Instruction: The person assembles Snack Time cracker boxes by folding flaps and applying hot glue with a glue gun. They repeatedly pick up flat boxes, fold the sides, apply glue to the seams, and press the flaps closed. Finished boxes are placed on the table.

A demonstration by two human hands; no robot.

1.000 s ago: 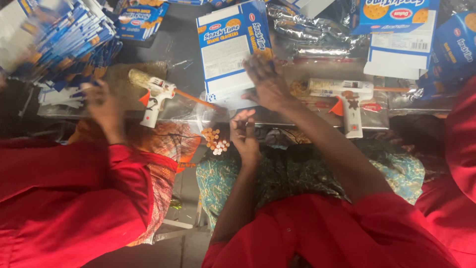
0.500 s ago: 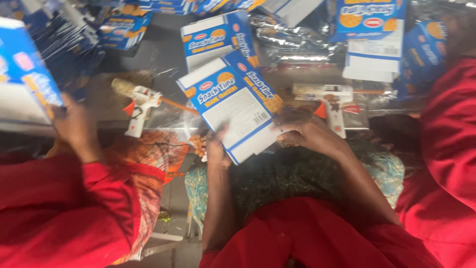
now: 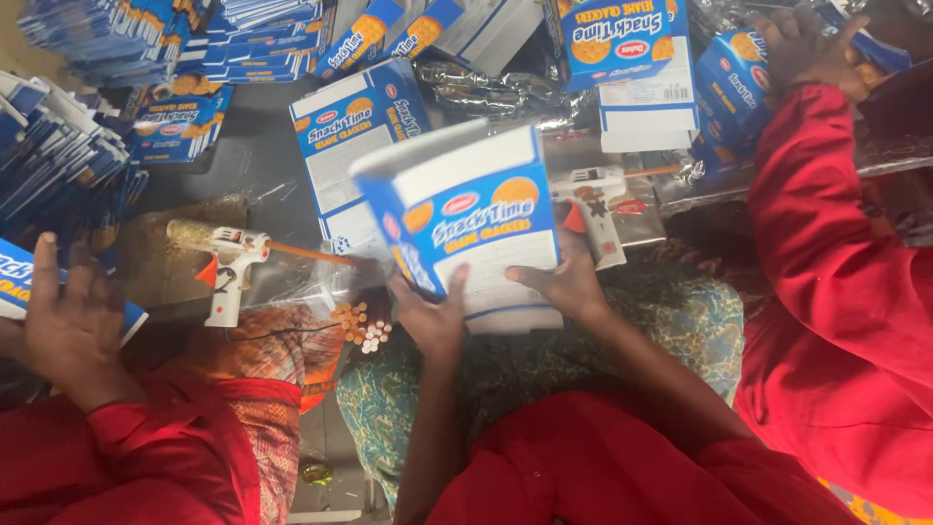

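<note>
Since half a second ago, the carton (image 3: 466,219) is standing opened out into a box between the two hands, where before it was lying flat and folded across them. It is showing as a blue and white cracker carton with an orange round cracker printed on its front, its open white mouth facing up and far, its lower white edge sitting near the lap. The left hand (image 3: 432,316) is gripping the lower left corner, thumb lying up the front face and the other fingers hidden behind the panel, so it is pressing the card between them. The right hand (image 3: 564,287) is holding the lower right edge, thumb stretching leftward across the front, fingers closing behind. The carton is rising up and away from both grips, tilting slightly left.

Just beyond it on the right a white glue gun (image 3: 588,199) is lying on the table (image 3: 258,160), and a second glue gun (image 3: 228,262) is lying to the left. Another person's hand (image 3: 68,326) at the near left is resting spread over a flat carton (image 3: 19,277).
</note>
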